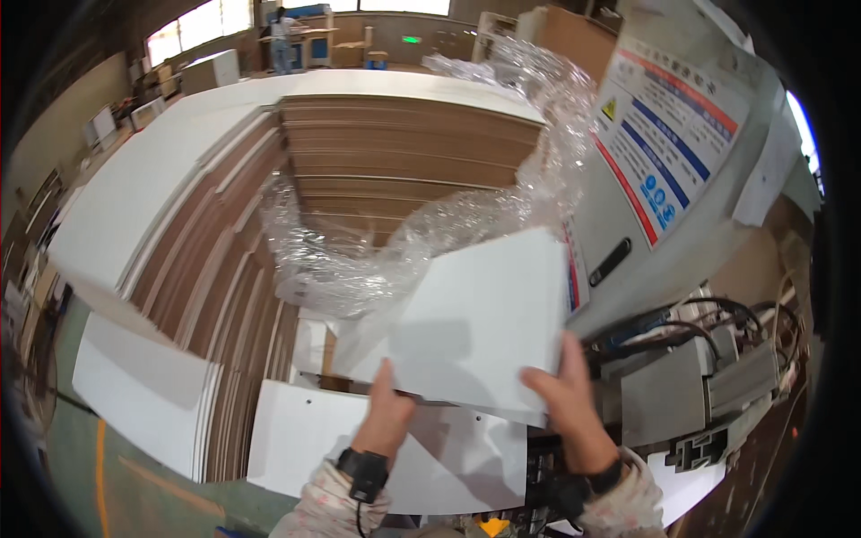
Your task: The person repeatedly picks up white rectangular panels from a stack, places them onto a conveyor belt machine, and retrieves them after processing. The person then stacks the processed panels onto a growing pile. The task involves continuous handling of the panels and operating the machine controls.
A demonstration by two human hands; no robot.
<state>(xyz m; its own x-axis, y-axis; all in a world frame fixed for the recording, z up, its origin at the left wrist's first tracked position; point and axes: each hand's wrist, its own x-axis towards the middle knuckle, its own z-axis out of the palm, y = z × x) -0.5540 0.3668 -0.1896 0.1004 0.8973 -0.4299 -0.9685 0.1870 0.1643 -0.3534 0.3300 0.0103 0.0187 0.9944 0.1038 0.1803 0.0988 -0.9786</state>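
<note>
A white rectangular panel (484, 314) is tilted up in front of me, held between my two hands. My left hand (386, 417) grips its lower left corner, the fingers partly hidden behind it. My right hand (569, 403) closes on the right edge with the thumb on the white face. Beneath them lies another white panel (314, 457) with small dark holes. Clear plastic wrap (332, 269) bunches up behind the held panel.
Tall stacks of brown-edged boards (413, 134) stand ahead, with white-topped boards (170, 179) to the left. A grey cabinet (664, 242) with a warning sign rises at the right. Cables (717, 309) and grey machine parts (664, 394) sit below it. Far off, a person (282, 40) stands near a bench.
</note>
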